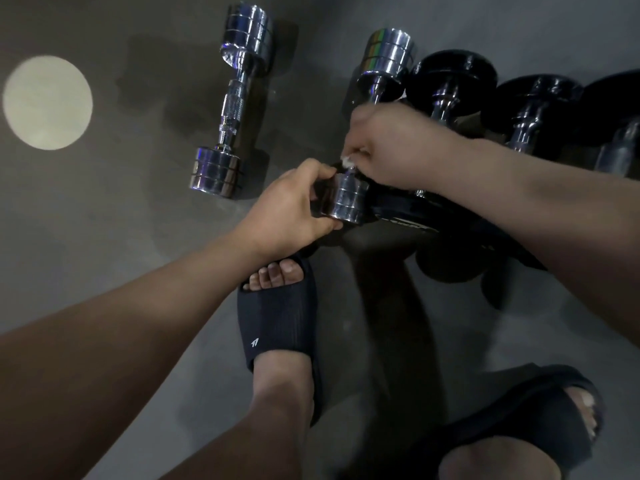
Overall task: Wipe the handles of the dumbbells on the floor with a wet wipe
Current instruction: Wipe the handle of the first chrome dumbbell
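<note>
Grey floor [104,237], dim room, round patch of light [47,102] far left. We see several dumbbells lying on it. One chrome dumbbell [232,102] lies alone, well apart from both hands, nothing touching it. A second chrome one, the held dumbbell [388,60], sits just beside a row of black dumbbells [450,81] on the right.

Left hand [287,209]: fingers and thumb curled round the near end weight of the held dumbbell. We judge this is to stop it rolling or twisting while the bar gets rubbed. Right hand [391,147]: fist closed over the handle between the two weights, with a white scrap of wet wipe [347,162] poking out by the fingers at the near end. The handle is hidden under the fist, so we cannot tell how much of it the wipe covers.

Step in hand, as we read it: wiping this handle. The black ones crowd close on the right, so the wiping hand has little room on that side. Two feet in dark slippers [277,320] stand at the bottom, one close under the left hand.
</note>
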Demonstrator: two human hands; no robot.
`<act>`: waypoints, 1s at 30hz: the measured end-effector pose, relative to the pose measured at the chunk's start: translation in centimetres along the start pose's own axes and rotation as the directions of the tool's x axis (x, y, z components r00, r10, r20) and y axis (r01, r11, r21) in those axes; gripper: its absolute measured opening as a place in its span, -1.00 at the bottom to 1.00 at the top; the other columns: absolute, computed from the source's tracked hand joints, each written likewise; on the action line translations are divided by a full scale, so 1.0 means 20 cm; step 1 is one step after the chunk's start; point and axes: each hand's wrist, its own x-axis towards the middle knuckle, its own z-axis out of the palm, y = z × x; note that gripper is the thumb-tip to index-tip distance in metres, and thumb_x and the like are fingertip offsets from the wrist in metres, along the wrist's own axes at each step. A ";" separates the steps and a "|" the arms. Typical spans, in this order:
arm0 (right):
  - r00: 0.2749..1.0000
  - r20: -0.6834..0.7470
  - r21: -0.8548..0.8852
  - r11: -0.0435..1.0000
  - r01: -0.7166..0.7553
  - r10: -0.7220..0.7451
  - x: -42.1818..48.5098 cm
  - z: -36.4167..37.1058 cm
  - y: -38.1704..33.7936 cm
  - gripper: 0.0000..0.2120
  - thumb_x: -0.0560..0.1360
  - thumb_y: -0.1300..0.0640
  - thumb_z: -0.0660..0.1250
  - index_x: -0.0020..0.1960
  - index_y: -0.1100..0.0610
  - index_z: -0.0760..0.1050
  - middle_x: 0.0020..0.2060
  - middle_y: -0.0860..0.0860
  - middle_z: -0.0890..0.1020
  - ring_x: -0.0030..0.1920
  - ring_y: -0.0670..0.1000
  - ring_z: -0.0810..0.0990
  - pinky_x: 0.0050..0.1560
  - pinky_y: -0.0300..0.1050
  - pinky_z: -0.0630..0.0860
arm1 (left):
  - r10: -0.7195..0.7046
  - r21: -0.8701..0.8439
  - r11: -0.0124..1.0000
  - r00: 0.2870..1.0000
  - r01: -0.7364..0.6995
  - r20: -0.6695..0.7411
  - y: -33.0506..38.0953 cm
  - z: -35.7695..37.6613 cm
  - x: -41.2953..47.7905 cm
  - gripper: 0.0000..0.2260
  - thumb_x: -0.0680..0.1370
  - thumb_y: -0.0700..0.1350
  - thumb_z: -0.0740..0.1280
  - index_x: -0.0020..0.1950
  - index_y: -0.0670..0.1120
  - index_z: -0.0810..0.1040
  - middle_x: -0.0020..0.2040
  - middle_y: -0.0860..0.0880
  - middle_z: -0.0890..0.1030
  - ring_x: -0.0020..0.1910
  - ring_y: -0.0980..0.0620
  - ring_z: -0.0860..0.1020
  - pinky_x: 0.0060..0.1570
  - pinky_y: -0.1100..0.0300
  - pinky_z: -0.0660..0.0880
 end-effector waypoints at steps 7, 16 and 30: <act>0.924 -0.201 0.091 0.945 -0.314 0.326 -0.01 0.03 0.08 -0.81 0.62 0.12 0.24 0.05 0.21 0.57 0.00 0.18 0.62 0.02 0.20 0.59 -0.02 -0.01 0.50 | 0.004 -0.029 1.000 1.000 -0.003 0.028 0.01 -0.01 0.01 -0.38 0.36 -0.01 0.62 0.35 -0.01 0.44 0.17 0.14 0.56 0.08 0.21 0.48 0.03 0.47 0.33; 0.815 -0.338 0.221 0.881 -0.418 0.471 0.02 0.08 0.06 -0.82 0.60 0.13 0.23 0.03 0.22 0.55 -0.10 0.19 0.64 -0.11 0.20 0.60 -0.18 -0.09 0.42 | 0.033 0.047 0.998 0.999 -0.034 0.015 0.05 -0.03 0.00 -0.39 0.36 -0.03 0.62 0.34 -0.07 0.47 -0.03 0.15 0.49 0.05 0.04 0.52 0.06 0.15 0.44; 0.820 -0.345 0.195 0.890 -0.413 0.456 0.07 0.13 0.11 -0.70 0.61 0.21 0.18 0.23 0.15 0.63 0.19 0.19 0.56 0.15 0.18 0.56 0.07 -0.27 0.32 | 0.029 0.060 0.998 1.000 -0.029 0.008 0.06 -0.03 0.00 -0.42 0.36 -0.03 0.60 0.32 -0.05 0.48 -0.08 0.18 0.45 0.06 0.05 0.49 -0.01 0.21 0.36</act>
